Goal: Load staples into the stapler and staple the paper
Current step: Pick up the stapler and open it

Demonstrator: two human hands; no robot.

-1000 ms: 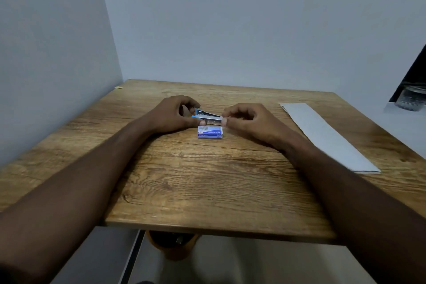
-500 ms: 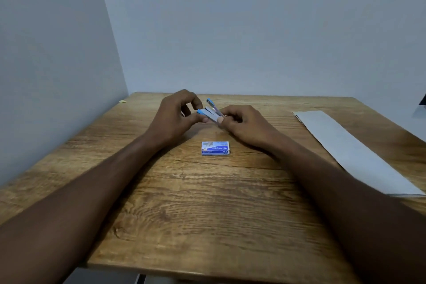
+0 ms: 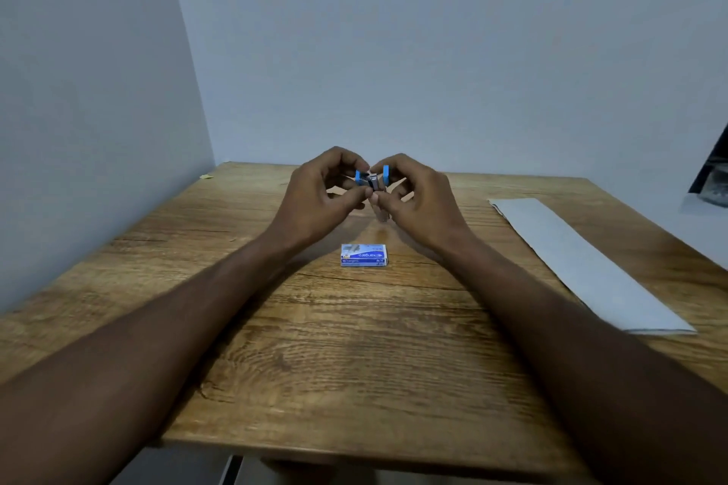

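A small blue and silver stapler (image 3: 372, 179) is held up above the wooden table (image 3: 354, 346), end-on to me, with its blue top and base spread apart. My left hand (image 3: 321, 197) pinches its left side and my right hand (image 3: 419, 201) pinches its right side. A small blue and white staple box (image 3: 364, 255) lies closed on the table just in front of my hands. A long folded white paper (image 3: 583, 260) lies flat at the right side of the table.
Pale walls meet in a corner behind the table's far left. A small yellowish scrap (image 3: 206, 176) lies at the far left corner. A dark object (image 3: 713, 177) shows at the right edge of view. The table's near edge runs below my forearms.
Both hands have lifted the stapler off the table, away from the staple box, and turned it end-on. Its two blue halves now stand spread apart. The view has tilted.
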